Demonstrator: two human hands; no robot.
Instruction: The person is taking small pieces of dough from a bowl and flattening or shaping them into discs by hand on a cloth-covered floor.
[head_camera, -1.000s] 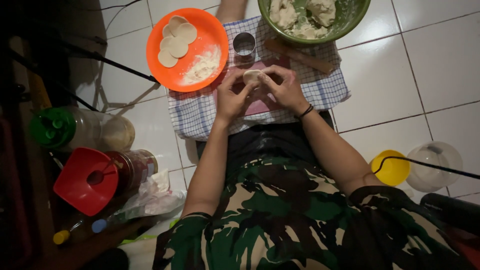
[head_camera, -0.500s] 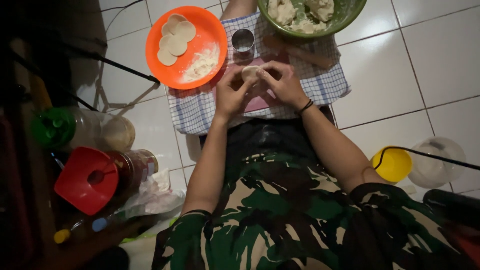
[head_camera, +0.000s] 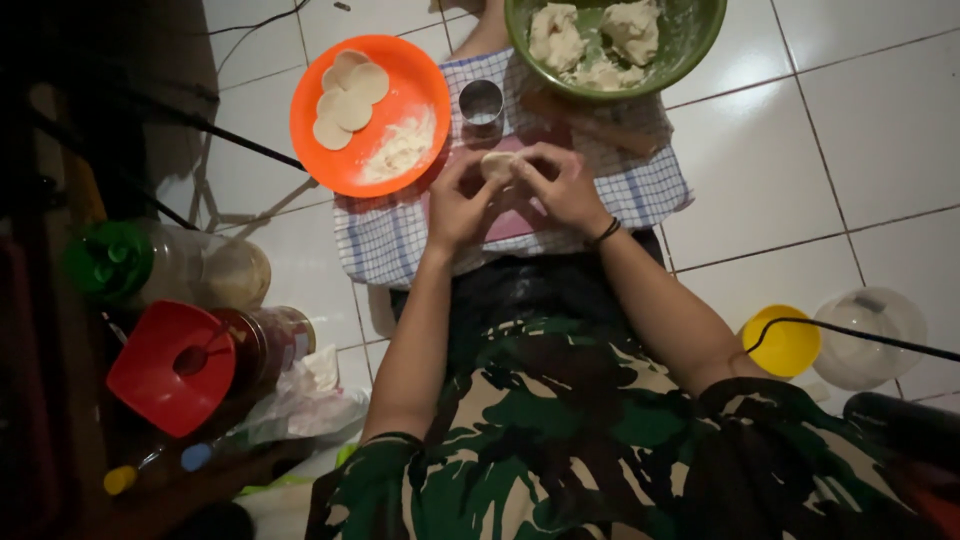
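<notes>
Item: small dough piece (head_camera: 497, 163), on pink mat (head_camera: 515, 215) mid checked cloth (head_camera: 385, 240), floor. Left hand (head_camera: 460, 200), right hand (head_camera: 562, 185): fingers curled, pinching dough both sides. Change since a second ago: grip unchanged, hands hardly shifted; shaping ongoing. Orange plate (head_camera: 330, 160) of cut rounds at cloth's far-left corner.

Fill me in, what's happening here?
A person seated on a tiled floor pinches a small piece of dough between the left hand and right hand, over a checked cloth. An orange plate beside it holds flat dough rounds; a green bowl holds more dough, next to a metal cutter ring.
</notes>
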